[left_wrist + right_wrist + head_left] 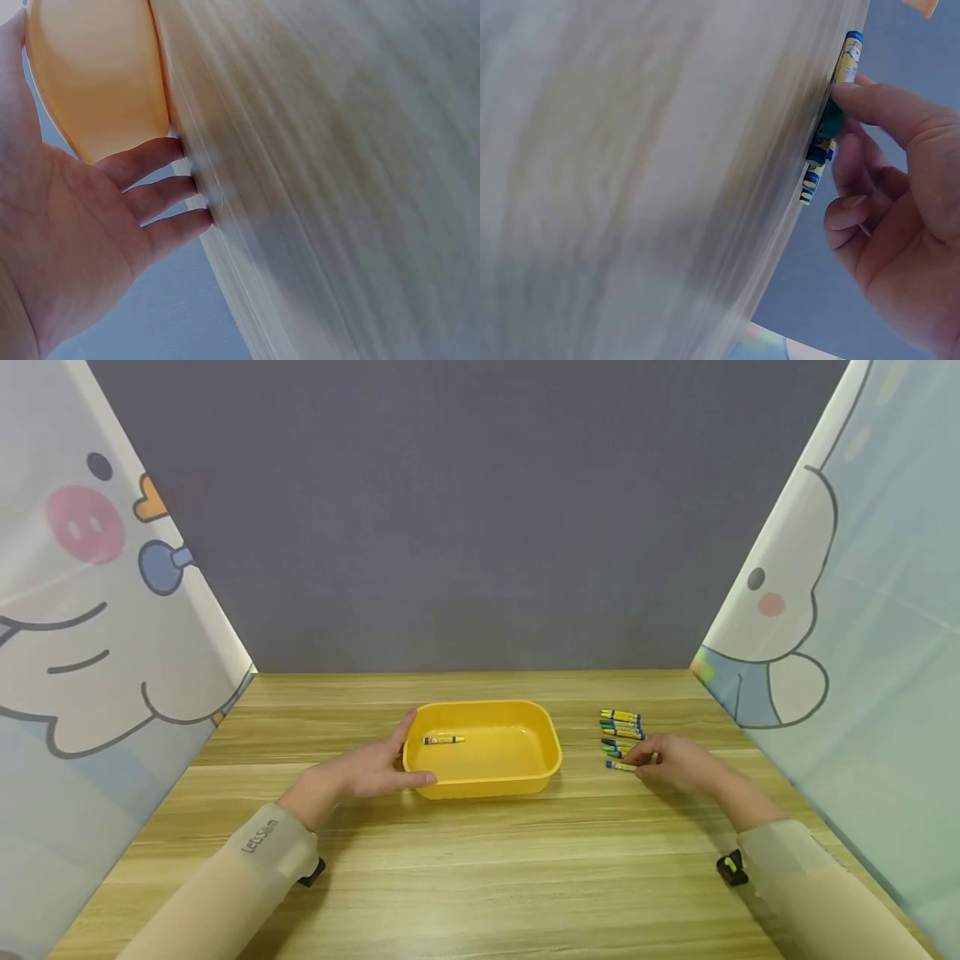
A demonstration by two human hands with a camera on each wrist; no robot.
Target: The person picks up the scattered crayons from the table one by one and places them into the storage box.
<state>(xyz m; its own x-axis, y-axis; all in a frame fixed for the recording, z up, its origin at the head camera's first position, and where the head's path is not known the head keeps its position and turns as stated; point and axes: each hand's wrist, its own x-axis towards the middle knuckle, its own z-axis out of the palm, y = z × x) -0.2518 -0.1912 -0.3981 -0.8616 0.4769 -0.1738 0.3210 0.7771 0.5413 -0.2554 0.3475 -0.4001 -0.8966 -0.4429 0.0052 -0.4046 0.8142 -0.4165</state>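
At the left end of a yellow plastic tray (487, 788), my left hand (375, 768) rests with its thumb against the near rim and its fingers spread along the outer side. In the left wrist view, those fingers (154, 161) reach straight down to the tabletop beside the tray wall. One yellow-tipped crayon (444, 740) lies inside the tray. Over to the right, my right hand (678, 762) pinches a crayon with a blue-and-yellow wrapper (850, 56) between thumb and forefinger, low at the table. Its other fingers are curled in.
Several crayons (621, 716), with yellow and green tips, lie in a loose column right of the tray, partly behind my right hand. A dark grey panel (472, 527) stands along the back of the wooden table (480, 877). Cartoon-printed cloths hang at both sides.
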